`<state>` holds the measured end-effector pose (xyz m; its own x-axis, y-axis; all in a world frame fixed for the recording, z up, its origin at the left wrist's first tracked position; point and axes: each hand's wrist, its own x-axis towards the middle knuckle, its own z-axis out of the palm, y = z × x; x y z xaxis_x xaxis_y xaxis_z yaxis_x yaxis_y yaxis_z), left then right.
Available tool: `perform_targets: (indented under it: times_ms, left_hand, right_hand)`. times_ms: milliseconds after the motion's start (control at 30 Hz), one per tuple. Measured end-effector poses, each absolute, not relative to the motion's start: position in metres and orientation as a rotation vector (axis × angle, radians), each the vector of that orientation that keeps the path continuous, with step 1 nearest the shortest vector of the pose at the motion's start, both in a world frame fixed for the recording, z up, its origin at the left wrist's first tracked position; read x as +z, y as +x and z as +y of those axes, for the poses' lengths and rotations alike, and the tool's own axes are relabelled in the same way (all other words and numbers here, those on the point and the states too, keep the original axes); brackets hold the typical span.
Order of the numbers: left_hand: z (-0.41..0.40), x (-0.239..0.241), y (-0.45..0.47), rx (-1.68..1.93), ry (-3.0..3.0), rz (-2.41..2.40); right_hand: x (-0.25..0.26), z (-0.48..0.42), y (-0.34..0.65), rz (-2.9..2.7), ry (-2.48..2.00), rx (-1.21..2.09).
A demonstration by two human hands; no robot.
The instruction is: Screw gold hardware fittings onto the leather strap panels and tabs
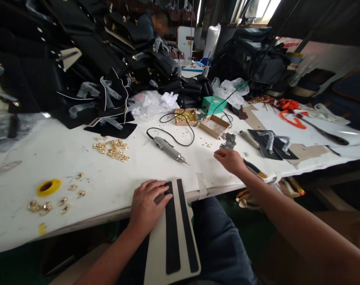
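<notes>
My left hand (148, 202) lies on a beige panel with two long black strips (187, 221), fingers stretched out and thumb over one strip. The panel leans from the table edge onto my lap. Over the table to the right, my right hand (231, 160) is closed with its fingertips pressed together; anything in them is too small or hidden to make out. Just beyond it lies a heap of small dark flat pieces (228, 140), with a few tiny gold studs (208, 145) to its left. A grey electric screwdriver (169, 149) rests between the hands, its bit pointing toward me.
Gold clasps (116, 150) and a yellow tape roll (49, 187) lie left. Behind are a box of gold parts (186, 116), a cardboard tray (214, 126) and a green box (213, 105). Pliers (254, 168) sit under my right forearm. Black bags (87, 51) pile up at the back left.
</notes>
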<state>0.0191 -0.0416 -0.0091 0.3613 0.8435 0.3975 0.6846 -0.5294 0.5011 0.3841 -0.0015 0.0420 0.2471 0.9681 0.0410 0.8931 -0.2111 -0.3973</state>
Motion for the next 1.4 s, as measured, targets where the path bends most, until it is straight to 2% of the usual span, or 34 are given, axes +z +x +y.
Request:
perform_targets:
  times_ms: [133, 433, 767, 1000, 1400]
  left_hand:
    - [-0.042, -0.008, 0.020, 0.914, 2.375, 1.364]
    - [-0.043, -0.006, 0.020, 0.888, 2.377, 1.384]
    - [-0.043, -0.008, 0.020, 0.939, 2.368, 1.373]
    - [-0.044, -0.007, 0.020, 0.921, 2.356, 1.380]
    - [-0.046, -0.005, 0.021, 0.885, 2.342, 1.396]
  right_hand:
    - [0.037, -0.017, 0.424, -1.649, -2.270, 0.348]
    - [0.016, -0.003, 0.405, -1.640, -2.260, 0.342]
    - [0.019, 0.037, 0.421, -1.467, -2.187, 0.540]
    - [0.020, 0.091, 0.426, -1.461, -2.256, 0.508]
    - [0.009, 0.088, 0.410, -1.567, -2.364, 0.404]
